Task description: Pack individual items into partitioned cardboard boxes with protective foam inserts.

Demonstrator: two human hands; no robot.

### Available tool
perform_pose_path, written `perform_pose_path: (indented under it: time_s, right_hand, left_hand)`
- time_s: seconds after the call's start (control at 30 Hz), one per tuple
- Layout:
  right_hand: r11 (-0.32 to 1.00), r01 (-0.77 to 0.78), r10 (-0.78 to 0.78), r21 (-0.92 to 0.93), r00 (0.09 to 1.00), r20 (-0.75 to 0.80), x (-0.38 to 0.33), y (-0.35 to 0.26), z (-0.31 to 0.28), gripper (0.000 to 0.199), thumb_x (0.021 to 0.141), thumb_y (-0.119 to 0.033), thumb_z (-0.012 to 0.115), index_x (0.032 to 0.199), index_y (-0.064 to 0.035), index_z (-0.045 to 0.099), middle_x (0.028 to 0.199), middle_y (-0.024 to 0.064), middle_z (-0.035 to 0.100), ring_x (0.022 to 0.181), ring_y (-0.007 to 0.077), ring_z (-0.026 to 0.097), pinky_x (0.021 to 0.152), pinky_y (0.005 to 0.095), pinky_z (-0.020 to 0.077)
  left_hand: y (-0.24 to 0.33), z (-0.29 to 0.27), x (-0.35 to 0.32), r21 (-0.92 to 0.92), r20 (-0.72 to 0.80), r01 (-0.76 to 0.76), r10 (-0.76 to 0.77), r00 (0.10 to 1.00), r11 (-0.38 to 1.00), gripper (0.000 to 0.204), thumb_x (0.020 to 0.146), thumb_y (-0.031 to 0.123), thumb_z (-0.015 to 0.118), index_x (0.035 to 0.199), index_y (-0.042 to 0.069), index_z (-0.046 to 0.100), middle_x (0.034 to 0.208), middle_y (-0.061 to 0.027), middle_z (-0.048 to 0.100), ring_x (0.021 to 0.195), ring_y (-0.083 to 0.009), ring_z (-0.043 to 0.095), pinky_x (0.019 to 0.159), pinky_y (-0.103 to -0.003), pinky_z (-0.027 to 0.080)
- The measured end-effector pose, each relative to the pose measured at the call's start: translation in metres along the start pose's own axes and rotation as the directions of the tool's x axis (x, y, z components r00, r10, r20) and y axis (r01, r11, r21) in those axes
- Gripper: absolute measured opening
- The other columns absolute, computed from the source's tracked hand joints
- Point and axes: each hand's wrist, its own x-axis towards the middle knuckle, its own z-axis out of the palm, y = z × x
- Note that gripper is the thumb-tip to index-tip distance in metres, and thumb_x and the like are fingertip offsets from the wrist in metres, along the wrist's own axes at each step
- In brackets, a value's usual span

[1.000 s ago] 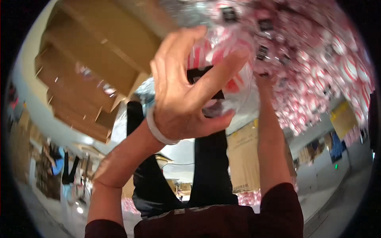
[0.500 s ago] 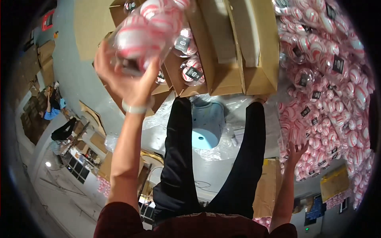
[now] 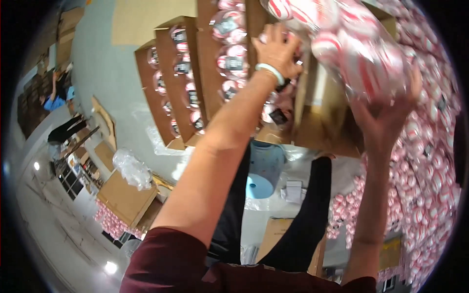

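Observation:
My right hand [image 3: 383, 110] is closed around a clear pack of red-and-white striped balls [image 3: 366, 68], held up at the upper right, above the cartons. My left hand [image 3: 281, 53], with a pale band on its wrist, reaches into an open cardboard carton [image 3: 312, 129]. Its fingers are spread over packs inside and seem to touch them; the fingertips are partly hidden. More striped-ball packs with black labels [image 3: 277, 115] lie in that carton below my left wrist. A neighbouring carton [image 3: 207, 73] holds a column of similar packs [image 3: 233, 63].
Two narrower cartons [image 3: 166, 29] with packs stand farther left. A large heap of striped-ball packs [image 3: 425, 161] fills the right side. Between my legs is a blue plastic stool [image 3: 266, 156]. Clear plastic wrap [image 3: 132, 168] lies at left, by a cardboard box [image 3: 129, 195]. Another person [image 3: 58, 97] is far left.
My left hand has gone from holding a pack at the upper left to reaching inside a carton. My right hand has risen from the heap with a pack. The view has shifted.

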Motion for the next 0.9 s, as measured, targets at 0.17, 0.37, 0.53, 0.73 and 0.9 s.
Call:
perform_pose_path:
  time_s: [0.17, 0.37, 0.53, 0.73, 0.9]
  right_hand:
    - [0.746, 0.314, -0.144, -0.588, 0.937, 0.319, 0.086, 0.021, 0.096, 0.09, 0.059, -0.03, 0.08, 0.136, -0.008, 0.038, 0.128, 0.0219, 0.039, 0.112, 0.0433, 0.042, 0.092, 0.0505, 0.0378]
    - [0.832, 0.217, -0.431, 0.51, 0.833, 0.348, 0.114, 0.104, 0.151, 0.079, 0.067, -0.038, 0.071, 0.137, -0.0169, 0.041, 0.131, 0.0203, 0.039, 0.118, 0.0403, 0.039, 0.093, 0.0508, 0.0367]
    - [0.951, 0.086, 0.073, -0.297, 0.87, 0.488, 0.045, 0.056, 0.23, 0.049, 0.073, -0.027, 0.071, 0.117, -0.0068, 0.06, 0.119, 0.0166, 0.056, 0.109, 0.0359, 0.052, 0.094, 0.0449, 0.0406]
    - [0.963, -0.25, 0.232, 0.105, 0.96, 0.156, -0.147, 0.014, 0.034, 0.022, 0.085, -0.016, 0.063, 0.106, -0.0073, 0.065, 0.101, 0.0095, 0.064, 0.097, 0.027, 0.061, 0.084, 0.0358, 0.048]
    - [0.502, -0.857, 0.841, 0.12, 0.451, -0.299, -0.269, 0.085, -0.119, 0.038, 0.088, -0.018, 0.061, 0.122, -0.0022, 0.054, 0.098, 0.0054, 0.063, 0.085, 0.0148, 0.059, 0.074, 0.029, 0.0475]
  left_hand:
    - [0.014, 0.008, -0.008, -0.1, -0.007, -0.049, 0.048, 0.999, 0.994, 0.073, 0.052, 0.038, 0.08, 0.12, 0.025, 0.055, 0.138, -0.02, 0.035, 0.133, -0.0432, 0.023, 0.092, -0.069, 0.028]
    - [0.029, 0.01, -0.001, -0.217, 0.023, -0.049, 0.055, 0.998, 0.975, 0.076, 0.054, 0.037, 0.081, 0.123, 0.026, 0.054, 0.137, -0.0235, 0.032, 0.133, -0.0449, 0.021, 0.094, -0.068, 0.027]
    - [-0.096, 0.092, 0.036, -0.091, 0.133, 0.116, -0.103, 0.986, 0.989, 0.045, 0.09, 0.035, 0.047, 0.133, 0.021, 0.048, 0.143, -0.006, 0.04, 0.133, -0.0308, 0.033, 0.096, -0.07, 0.027]
    - [-0.054, 0.058, 0.055, 0.421, 0.204, -0.119, 0.034, 0.978, 0.899, 0.075, 0.079, 0.039, 0.064, 0.144, 0.031, 0.027, 0.157, -0.005, 0.01, 0.143, -0.0314, 0.014, 0.092, -0.072, 0.027]
    - [-0.027, 0.025, 0.03, -0.358, -0.195, -0.297, 0.24, 0.951, 0.885, 0.064, 0.084, 0.023, 0.066, 0.14, 0.01, 0.038, 0.146, -0.0119, 0.034, 0.133, -0.0345, 0.033, 0.104, -0.049, 0.033]
